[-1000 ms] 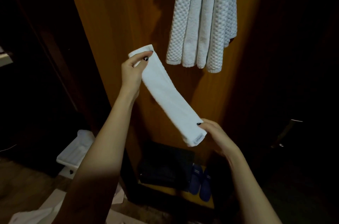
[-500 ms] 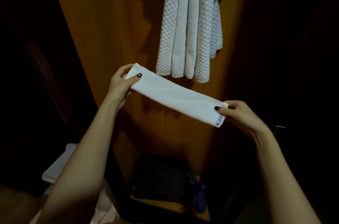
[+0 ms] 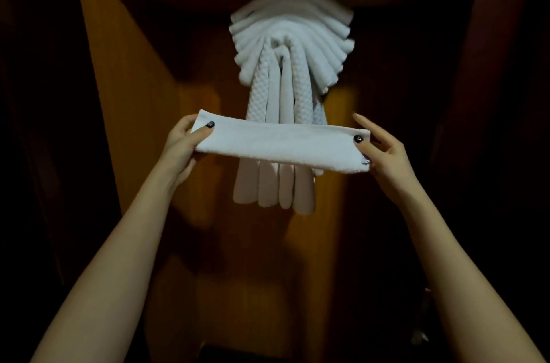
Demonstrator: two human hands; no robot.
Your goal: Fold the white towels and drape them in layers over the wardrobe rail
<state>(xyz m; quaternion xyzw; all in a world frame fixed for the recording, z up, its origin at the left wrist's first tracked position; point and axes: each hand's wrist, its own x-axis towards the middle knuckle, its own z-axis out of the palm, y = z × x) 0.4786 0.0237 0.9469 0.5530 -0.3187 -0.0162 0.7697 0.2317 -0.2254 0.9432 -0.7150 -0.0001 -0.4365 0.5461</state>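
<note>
A white towel folded into a long narrow strip (image 3: 279, 145) is stretched level between my hands, in front of the wardrobe. My left hand (image 3: 183, 144) pinches its left end, thumb on top. My right hand (image 3: 379, 151) pinches the right end by the small tag, its other fingers spread. Behind and above the strip, a stack of white towels (image 3: 290, 44) hangs draped in fanned layers over the rail. The towels cover the rail itself. Their ends dangle below the strip.
The orange-brown wooden back panel (image 3: 143, 112) of the wardrobe lies behind the towels. Dark wardrobe sides (image 3: 491, 94) close in left and right. The space below my arms is dark and hard to read.
The strip went from slanting down to the right to level. Both hands rose with it toward the hanging towels, and my view tilted up, so the floor and shoes dropped out of sight.
</note>
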